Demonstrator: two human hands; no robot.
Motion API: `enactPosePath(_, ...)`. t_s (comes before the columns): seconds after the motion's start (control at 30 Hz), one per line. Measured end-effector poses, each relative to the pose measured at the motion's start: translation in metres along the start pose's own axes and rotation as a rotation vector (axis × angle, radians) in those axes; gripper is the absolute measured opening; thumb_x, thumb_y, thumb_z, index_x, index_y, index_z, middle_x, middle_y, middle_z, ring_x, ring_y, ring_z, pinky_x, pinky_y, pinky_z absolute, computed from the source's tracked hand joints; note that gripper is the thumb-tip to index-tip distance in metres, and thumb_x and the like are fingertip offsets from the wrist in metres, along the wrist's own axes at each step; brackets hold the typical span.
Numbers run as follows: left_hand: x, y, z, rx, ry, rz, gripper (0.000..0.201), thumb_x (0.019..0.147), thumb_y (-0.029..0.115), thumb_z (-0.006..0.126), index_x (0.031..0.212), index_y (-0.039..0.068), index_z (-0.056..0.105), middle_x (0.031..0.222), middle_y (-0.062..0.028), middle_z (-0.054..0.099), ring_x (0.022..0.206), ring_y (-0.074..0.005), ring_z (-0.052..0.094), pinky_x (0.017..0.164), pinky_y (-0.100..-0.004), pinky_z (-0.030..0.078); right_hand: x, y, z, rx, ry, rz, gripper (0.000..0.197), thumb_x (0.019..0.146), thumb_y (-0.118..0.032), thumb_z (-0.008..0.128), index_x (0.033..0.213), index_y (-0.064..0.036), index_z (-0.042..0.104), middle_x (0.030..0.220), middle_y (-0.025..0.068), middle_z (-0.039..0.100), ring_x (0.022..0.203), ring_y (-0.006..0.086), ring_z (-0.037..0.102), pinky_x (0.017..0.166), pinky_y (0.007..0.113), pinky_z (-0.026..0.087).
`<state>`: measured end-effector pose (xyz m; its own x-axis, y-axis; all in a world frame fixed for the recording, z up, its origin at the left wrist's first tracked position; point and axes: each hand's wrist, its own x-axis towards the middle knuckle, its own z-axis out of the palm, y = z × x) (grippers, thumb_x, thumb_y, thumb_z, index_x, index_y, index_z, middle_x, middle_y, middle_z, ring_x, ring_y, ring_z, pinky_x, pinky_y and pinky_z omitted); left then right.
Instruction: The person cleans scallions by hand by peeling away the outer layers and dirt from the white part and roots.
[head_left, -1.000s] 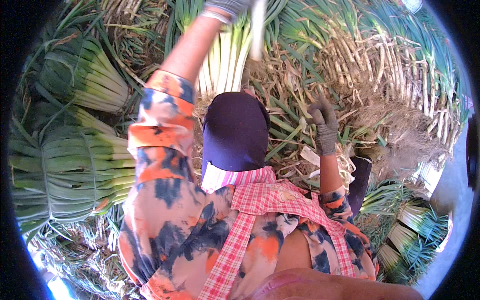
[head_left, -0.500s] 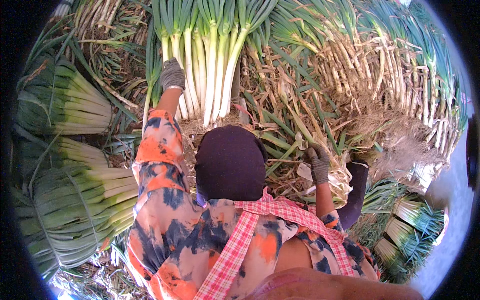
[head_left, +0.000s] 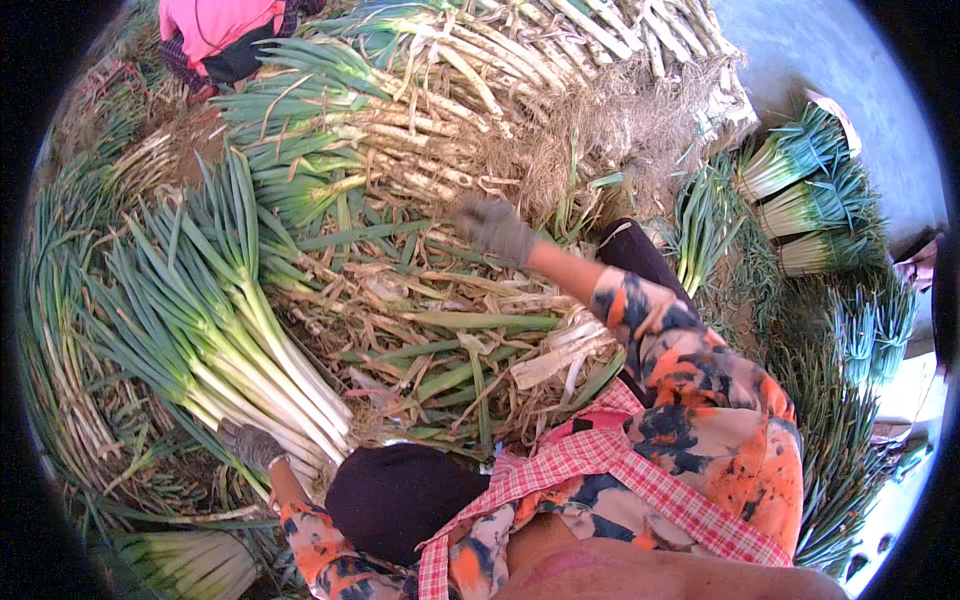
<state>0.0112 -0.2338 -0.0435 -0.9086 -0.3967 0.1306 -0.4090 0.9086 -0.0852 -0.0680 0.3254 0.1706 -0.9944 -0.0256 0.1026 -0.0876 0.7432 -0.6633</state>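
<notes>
Both reach outward, left hand [head_left: 253,447] at pale stalks [head_left: 278,384], right hand [head_left: 496,230] forward, finger states unclear.

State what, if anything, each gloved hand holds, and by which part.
The left hand is at the white onion stalks, the blurred right hand near the brown onion stalks; whether either grips anything cannot be told.

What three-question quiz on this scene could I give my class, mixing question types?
1. Which lies nearest the left hand in its grey knitted glove?
A) The tied green bundles at right
B) The peeled, long white stalks with green leaves
C) The brown-rooted stalks at top
2. True or false: the right hand, also grey-gloved, is higher in the picture than the left.
3. Fill in: another person's bright pink top shows at the picture's upper ____.
Key: 1. B; 2. True; 3. left.
</notes>
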Motion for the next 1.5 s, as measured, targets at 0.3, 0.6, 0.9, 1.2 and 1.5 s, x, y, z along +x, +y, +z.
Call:
enactPosePath(0.3, -0.007, 0.058, -0.086, 0.305, -0.235, -0.051, 0.055, 0.088, 0.032, 0.035, 0.131, -0.002, 0.026, 0.136, -0.0180, 0.026, 0.126, -0.0297, 0.026, 0.105, -0.0363, 0.018, 0.168, 0.109, -0.098, -0.586, 0.567, 0.198, 0.019, 0.081, -0.023, 0.046, 0.092, -0.0136, 0.059, 0.087, 0.0147, 0.061, 0.083, 0.0322, 0.058, 0.072, 0.041, 0.046)
enactPosePath(0.6, -0.009, 0.063, -0.068, 0.374, -0.226, -0.129, 0.056, 0.090, 0.034, 0.028, 0.133, -0.002, 0.023, 0.139, -0.0180, 0.022, 0.130, -0.0285, 0.018, 0.107, -0.0366, 0.013, 0.244, 0.123, -0.118, -1.110, 0.479, 0.136, 0.045, 0.082, -0.033, 0.043, 0.119, -0.0074, 0.043, 0.123, 0.0121, 0.046, 0.113, 0.0315, 0.043, 0.092, 0.045, 0.035)
enactPosePath(0.9, -0.009, 0.078, -0.091, 0.412, -0.357, -0.120, 0.057, 0.090, 0.034, 0.027, 0.134, -0.001, 0.019, 0.141, -0.0153, 0.017, 0.131, -0.0267, 0.017, 0.107, -0.0365, 0.012, 0.277, 0.104, -0.163, -1.146, -0.059, 0.250, 0.035, 0.076, -0.027, 0.052, 0.104, -0.0079, 0.060, 0.101, 0.0146, 0.061, 0.093, 0.0283, 0.060, 0.077, 0.040, 0.047)
enactPosePath(1.2, -0.003, 0.051, -0.122, 0.168, -0.348, -0.013, 0.061, 0.084, 0.033, 0.045, 0.131, -0.002, 0.027, 0.137, -0.0166, 0.026, 0.126, -0.0316, 0.024, 0.106, -0.0345, 0.018, 0.233, 0.051, -0.162, -0.883, -0.065, 0.229, 0.036, 0.079, -0.033, 0.049, 0.102, -0.0058, 0.054, 0.103, 0.0188, 0.058, 0.094, 0.0327, 0.057, 0.079, 0.040, 0.045)
enactPosePath(1.5, 0.021, 0.050, -0.161, -0.144, -0.454, -0.027, 0.059, 0.081, 0.035, 0.049, 0.124, -0.005, 0.038, 0.132, -0.0186, 0.035, 0.126, -0.0285, 0.028, 0.106, -0.0322, 0.020, 0.105, 0.013, -0.155, -0.512, 0.021, 0.105, 0.051, 0.076, -0.041, 0.057, 0.109, -0.0021, 0.053, 0.114, 0.0172, 0.053, 0.109, 0.0286, 0.049, 0.092, 0.033, 0.037)
